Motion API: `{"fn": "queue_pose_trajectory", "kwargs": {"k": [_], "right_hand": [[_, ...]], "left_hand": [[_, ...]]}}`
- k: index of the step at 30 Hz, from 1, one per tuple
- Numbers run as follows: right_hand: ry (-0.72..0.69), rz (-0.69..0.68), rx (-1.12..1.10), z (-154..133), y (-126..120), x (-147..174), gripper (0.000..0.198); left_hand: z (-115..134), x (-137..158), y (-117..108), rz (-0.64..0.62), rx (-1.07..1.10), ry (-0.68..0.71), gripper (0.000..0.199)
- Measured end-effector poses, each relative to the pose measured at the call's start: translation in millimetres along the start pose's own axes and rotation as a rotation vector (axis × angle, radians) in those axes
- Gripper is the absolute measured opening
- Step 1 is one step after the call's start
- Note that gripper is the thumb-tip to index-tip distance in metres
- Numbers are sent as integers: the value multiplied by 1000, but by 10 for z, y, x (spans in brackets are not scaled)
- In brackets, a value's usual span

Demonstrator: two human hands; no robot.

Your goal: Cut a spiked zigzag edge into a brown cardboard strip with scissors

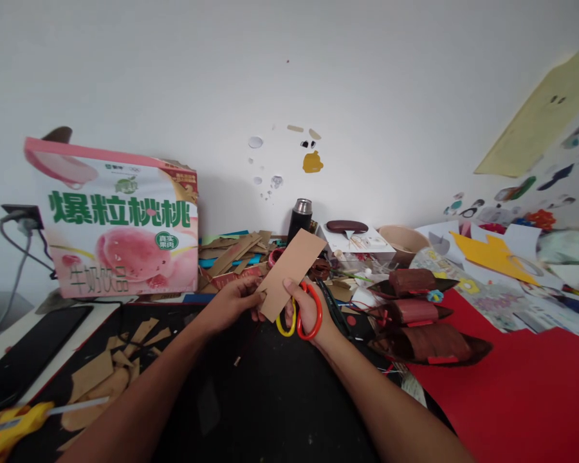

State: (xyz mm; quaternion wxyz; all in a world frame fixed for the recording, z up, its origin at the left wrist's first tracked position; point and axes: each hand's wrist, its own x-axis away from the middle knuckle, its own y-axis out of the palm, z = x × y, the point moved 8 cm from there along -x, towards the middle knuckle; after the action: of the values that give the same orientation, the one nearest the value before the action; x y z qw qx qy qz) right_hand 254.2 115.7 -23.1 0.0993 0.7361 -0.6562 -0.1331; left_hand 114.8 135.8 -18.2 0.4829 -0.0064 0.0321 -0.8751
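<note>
a: what's the biggest thing to work around?

b: the black work surface point(270, 411), spreading from the middle down to six o'clock. i'd work low above it, forearms steady.

a: and the tall carton point(135, 241)?

b: it stands at nine o'clock, beyond the left forearm. just mind the elbow on that side.

a: now the cardboard piece point(293, 267).

b: near the centre of view, raised in both hands, its length slanting from seven o'clock up to one. i'd support it near the edges so it doesn't bow.

a: how are the fingers set?

b: the left hand point(237, 298) pinches the seven o'clock end between thumb and fingers, with hardly any gap. the right hand point(307, 313) is curled, thumb laid on the card's face from five o'clock; its other fingers are mostly hidden, so i can't tell how hard they press.

a: and the scissors point(319, 314)?

b: in that same right hand, red-orange and yellow loops showing. the blades are hidden, so i can't tell whether they're spread. better to let the left take the card's weight before using them, then turn the card, not the wrist.

a: the smallest bits?

b: cardboard scraps point(92, 376) at eight o'clock, well apart from the hands; best left there.
</note>
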Motion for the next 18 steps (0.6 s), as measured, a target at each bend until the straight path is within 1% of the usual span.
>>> {"fn": "queue_pose_trajectory", "kwargs": {"k": [3,5,12,18], "right_hand": [[-17,14,72,-5,-2,18,44],[-26,26,111,-12,2,38,44],[-93,63,152,-105,35,126,43],[-112,93,188,-101,29,157,45]], "left_hand": [[18,-5,-20,29,-85,12,37],[7,-13,-29,18,-114,10,37],[-68,-39,-48,-49,-60,-1,39],[-48,-43,-61,-8,-80,21,37]]}}
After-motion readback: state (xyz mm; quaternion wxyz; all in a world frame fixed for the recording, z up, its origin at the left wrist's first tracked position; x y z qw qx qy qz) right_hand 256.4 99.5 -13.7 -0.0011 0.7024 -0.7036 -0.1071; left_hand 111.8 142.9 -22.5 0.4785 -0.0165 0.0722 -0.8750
